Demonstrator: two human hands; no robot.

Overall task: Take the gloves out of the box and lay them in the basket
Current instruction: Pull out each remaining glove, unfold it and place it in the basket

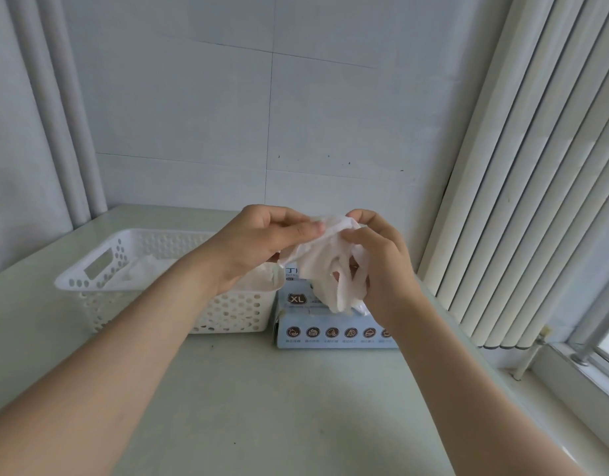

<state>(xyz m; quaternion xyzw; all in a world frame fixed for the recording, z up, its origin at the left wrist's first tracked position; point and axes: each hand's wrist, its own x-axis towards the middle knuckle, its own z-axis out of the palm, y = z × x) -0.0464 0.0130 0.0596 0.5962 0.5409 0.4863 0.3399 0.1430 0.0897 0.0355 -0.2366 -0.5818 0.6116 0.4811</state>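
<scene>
Table (261,407): pale green and glossy; both forearms cross it from the near edge, the left from the near-left corner and the right from the near-right corner.
Box (330,334): light blue, right of the middle and toward the far edge; a row of round brown icons runs along its front and "XL" is printed on its top.
Basket (90,283): white and perforated, just left of the box with the sides close together; I cannot tell whether they touch. It has a slot handle in its left end.
Gloves in basket (141,269): crumpled white pieces lie inside at the left, and another sits at the right rim under the left hand.
Left hand (261,242): raised over the basket's right end, with thumb and curled fingers pinching the glove's upper left edge.
Right hand (382,269): raised over the box, fingers curled, pinching the glove's upper right edge.
Glove (327,266): white and wrinkled, stretched between the two hands in the air above the box. Its fingers hang down before the right palm toward the box top; I cannot tell whether they touch it.
Wall (227,115): pale panels behind the far edge.
Pipes (66,132): white and upright, at the far-left corner.
Blinds (519,201): cream vertical slats along the right edge.
</scene>
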